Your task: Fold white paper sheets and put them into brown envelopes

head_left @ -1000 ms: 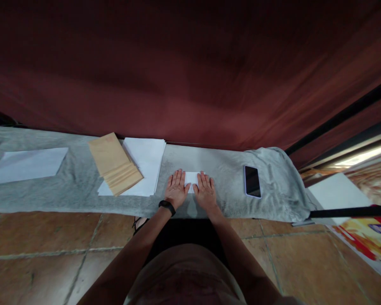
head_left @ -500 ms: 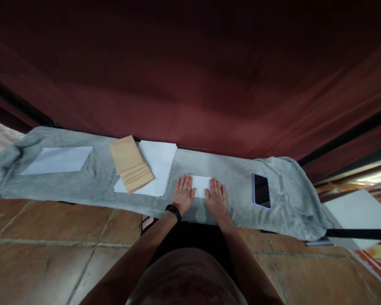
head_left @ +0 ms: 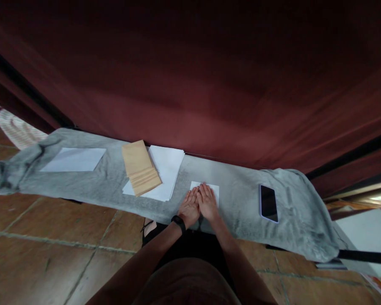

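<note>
A small white piece of paper [head_left: 216, 191] lies on the grey cloth in front of me, partly covered by both hands. My left hand [head_left: 189, 208], with a black band on its wrist, rests flat on the paper's left part, fingers stretched out. Beside it and touching it, my right hand [head_left: 207, 202] lies flat over the middle of the paper, fingers pointing away from me. Neither hand grips anything. Whether the paper is folded cannot be made out under the hands.
Left of my hands lie a stack of white sheets [head_left: 169, 169] and brown paper envelopes [head_left: 141, 167] across it. Another white sheet [head_left: 74, 159] is farther left. A phone [head_left: 269, 203] lies to the right. The grey cloth [head_left: 238, 190] covers a narrow surface against a dark red curtain [head_left: 193, 106].
My hands have slid inward from the paper's two sides and now meet over it. The whole view has shifted and tilted slightly.
</note>
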The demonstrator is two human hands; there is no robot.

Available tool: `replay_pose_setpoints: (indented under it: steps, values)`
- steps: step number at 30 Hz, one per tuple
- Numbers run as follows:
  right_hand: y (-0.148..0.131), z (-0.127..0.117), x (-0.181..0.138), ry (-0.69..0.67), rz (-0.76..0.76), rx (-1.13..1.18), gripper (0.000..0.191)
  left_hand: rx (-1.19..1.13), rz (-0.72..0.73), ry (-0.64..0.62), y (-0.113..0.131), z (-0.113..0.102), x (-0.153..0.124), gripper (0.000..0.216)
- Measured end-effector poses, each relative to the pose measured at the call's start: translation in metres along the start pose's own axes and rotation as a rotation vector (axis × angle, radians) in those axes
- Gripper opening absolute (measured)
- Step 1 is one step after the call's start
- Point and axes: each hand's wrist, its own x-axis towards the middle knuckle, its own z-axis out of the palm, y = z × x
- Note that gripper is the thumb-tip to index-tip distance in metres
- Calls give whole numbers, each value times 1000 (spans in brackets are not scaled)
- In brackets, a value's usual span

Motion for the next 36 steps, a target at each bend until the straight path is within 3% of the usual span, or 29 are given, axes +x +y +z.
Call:
replay_pose_setpoints:
  steps: [4, 12, 19, 25, 31, 36]
  values:
    - [-2, 5, -2, -5, -8, -71, 54, 5, -31, 10, -7, 0, -6, 59]
    - [29, 3, -19, 127, 20, -134, 54, 16, -99, 43, -21, -6, -18, 63]
    - [38, 4, -24, 140, 27, -149, 55, -13, -44, 29, -9, -11, 1, 58]
    - [46, -15, 2, 32, 68, -102, 47, -19, 7, -23, -13, -9, 19, 58]
    - [55, -34, 33, -34, 104, -42, 39, 26, 21, 4, -11, -11, 16, 60]
    - [60, -44, 49, -46, 85, 96, 21, 75, 46, 47, -8, -19, 14, 66]
